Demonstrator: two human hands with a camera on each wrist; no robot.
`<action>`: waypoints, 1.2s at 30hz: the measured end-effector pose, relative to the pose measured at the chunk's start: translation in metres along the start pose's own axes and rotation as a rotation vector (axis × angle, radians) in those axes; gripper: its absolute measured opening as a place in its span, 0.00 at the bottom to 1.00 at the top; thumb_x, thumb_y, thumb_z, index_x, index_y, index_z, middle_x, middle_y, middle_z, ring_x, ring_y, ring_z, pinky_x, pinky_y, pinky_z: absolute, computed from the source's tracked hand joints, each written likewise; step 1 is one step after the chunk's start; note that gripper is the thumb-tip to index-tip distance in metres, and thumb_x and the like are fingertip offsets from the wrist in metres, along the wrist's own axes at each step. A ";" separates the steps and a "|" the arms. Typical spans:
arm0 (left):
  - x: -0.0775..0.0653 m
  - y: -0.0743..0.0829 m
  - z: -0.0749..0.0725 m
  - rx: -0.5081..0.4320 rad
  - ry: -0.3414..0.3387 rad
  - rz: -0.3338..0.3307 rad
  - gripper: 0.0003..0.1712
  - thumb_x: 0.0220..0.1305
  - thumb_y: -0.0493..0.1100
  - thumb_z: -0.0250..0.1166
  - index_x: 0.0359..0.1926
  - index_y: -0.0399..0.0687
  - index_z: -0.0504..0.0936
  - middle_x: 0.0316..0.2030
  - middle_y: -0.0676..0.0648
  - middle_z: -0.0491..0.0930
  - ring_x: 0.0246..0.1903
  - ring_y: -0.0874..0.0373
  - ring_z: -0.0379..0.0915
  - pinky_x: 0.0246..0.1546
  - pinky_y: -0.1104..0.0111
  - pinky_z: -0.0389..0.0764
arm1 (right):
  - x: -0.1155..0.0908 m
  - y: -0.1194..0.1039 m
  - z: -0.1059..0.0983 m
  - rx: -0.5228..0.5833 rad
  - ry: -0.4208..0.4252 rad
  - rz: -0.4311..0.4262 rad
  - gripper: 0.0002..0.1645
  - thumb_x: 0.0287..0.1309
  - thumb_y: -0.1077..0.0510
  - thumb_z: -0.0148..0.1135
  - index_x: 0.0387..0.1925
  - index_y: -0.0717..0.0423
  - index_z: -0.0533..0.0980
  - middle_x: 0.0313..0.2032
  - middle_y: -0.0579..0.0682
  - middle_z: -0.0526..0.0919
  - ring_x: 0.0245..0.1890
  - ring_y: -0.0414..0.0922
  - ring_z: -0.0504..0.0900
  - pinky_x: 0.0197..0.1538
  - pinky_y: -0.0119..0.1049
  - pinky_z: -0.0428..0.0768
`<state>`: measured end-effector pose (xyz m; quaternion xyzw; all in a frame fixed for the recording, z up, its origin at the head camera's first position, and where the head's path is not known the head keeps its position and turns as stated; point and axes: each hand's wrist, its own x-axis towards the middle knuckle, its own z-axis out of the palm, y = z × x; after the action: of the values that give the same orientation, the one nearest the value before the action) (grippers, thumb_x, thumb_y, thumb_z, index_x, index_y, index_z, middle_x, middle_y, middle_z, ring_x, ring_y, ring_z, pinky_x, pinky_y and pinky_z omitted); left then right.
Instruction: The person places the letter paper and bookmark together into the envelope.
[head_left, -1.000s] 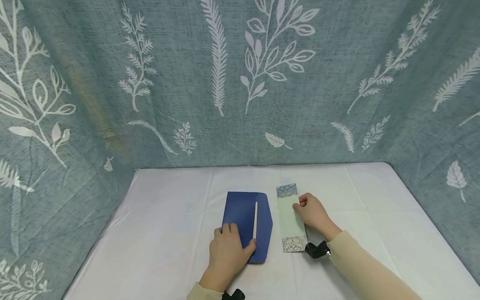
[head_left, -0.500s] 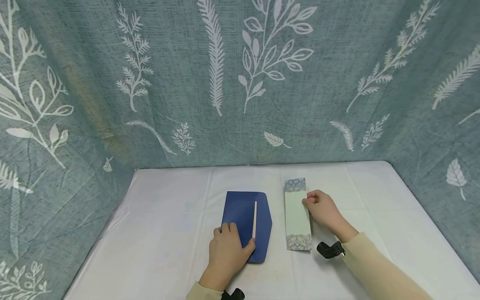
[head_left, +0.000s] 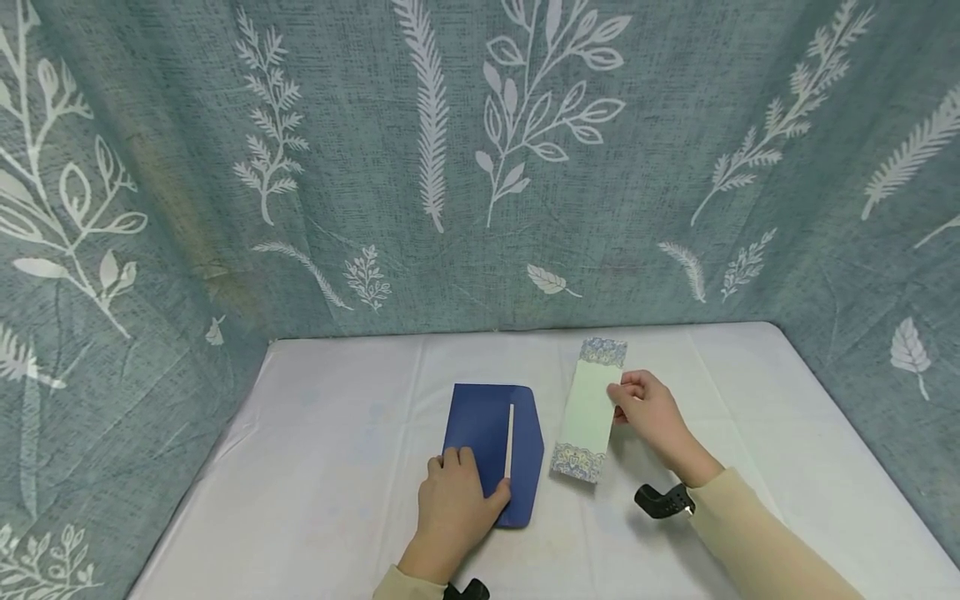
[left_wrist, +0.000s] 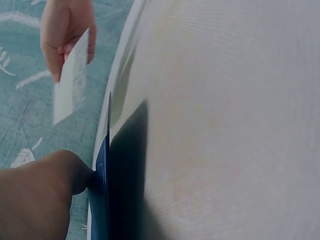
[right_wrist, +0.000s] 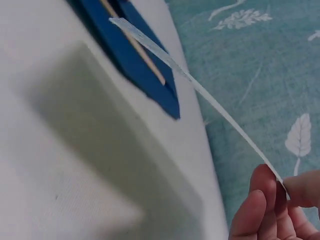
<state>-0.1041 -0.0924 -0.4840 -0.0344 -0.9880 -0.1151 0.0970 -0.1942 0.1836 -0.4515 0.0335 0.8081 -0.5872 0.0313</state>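
Note:
My left hand point(head_left: 456, 508) holds the lower part of a blue envelope point(head_left: 480, 412). Its thumb lies over the envelope's face and its fingers reach the left edge. A narrow cream strip point(head_left: 511, 437) runs lengthwise near the envelope's pointed right side. To the right, my right hand point(head_left: 651, 410) pinches the right edge of a long pale green card point(head_left: 588, 408) with lacy blue and yellow ends. The card is tilted and held above the table; the right wrist view shows it nearly edge-on, the thumb point(right_wrist: 302, 189) against one side.
A white cloth covers the table point(head_left: 322, 467). Behind it and at both sides hangs a green curtain point(head_left: 360, 167) with white leaf prints. A black wrist camera point(head_left: 663, 502) sits on the right wrist.
My right hand has lifted the card and moved it rightward and away, tilting its top to the right. The left hand and the envelope have stayed in place.

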 end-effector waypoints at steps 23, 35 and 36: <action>0.000 -0.003 0.002 -0.005 0.007 0.009 0.39 0.53 0.67 0.63 0.42 0.32 0.75 0.40 0.36 0.74 0.44 0.36 0.70 0.29 0.52 0.79 | 0.000 -0.018 0.016 0.199 -0.022 0.019 0.18 0.68 0.57 0.56 0.46 0.64 0.61 0.31 0.53 0.79 0.30 0.45 0.80 0.44 0.45 0.81; 0.001 -0.002 0.001 -0.002 0.003 0.004 0.39 0.52 0.67 0.64 0.43 0.33 0.75 0.40 0.36 0.74 0.44 0.37 0.70 0.29 0.52 0.79 | 0.008 -0.021 0.033 0.280 -0.010 -0.004 0.14 0.68 0.60 0.55 0.43 0.63 0.60 0.29 0.54 0.80 0.29 0.46 0.82 0.44 0.45 0.81; 0.001 -0.002 0.001 -0.002 0.002 0.004 0.39 0.52 0.67 0.64 0.43 0.33 0.75 0.40 0.36 0.74 0.44 0.37 0.70 0.29 0.52 0.79 | 0.008 -0.021 0.034 0.282 -0.011 -0.002 0.14 0.68 0.60 0.55 0.43 0.62 0.60 0.29 0.54 0.80 0.29 0.46 0.82 0.44 0.46 0.81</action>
<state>-0.1054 -0.0943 -0.4856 -0.0364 -0.9877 -0.1159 0.0983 -0.2038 0.1450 -0.4432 0.0337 0.7174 -0.6952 0.0302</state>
